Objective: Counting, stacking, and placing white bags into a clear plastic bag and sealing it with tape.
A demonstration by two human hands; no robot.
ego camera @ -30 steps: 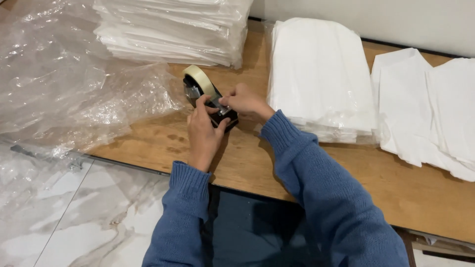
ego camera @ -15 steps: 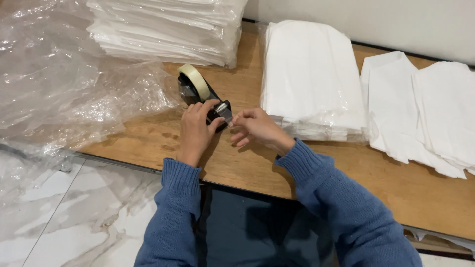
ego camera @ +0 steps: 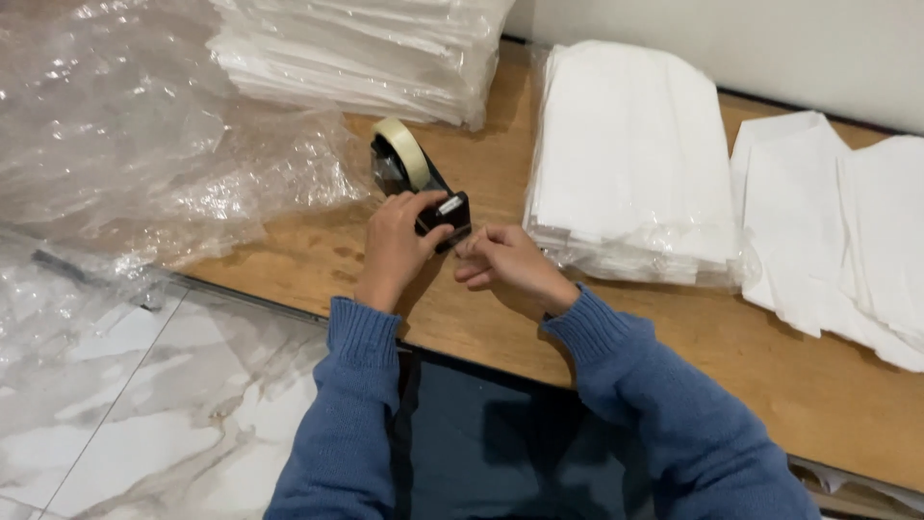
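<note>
A black tape dispenser with a cream roll of tape stands on the wooden table. My left hand grips the dispenser's front end and holds it down. Just right of the cutter, my right hand pinches something small between thumb and fingers; whether it is a strip of clear tape is too fine to see. Both arms wear blue knit sleeves.
Crumpled clear plastic covers the left of the table and spills over its edge. A wrapped stack of white sheets lies behind the dispenser, another stack to the right, and loose white pieces at the far right. Marble floor below.
My right hand has drawn away from the dispenser's cutter toward the right and toward me. The left hand stays on the dispenser. The view has shifted slightly.
</note>
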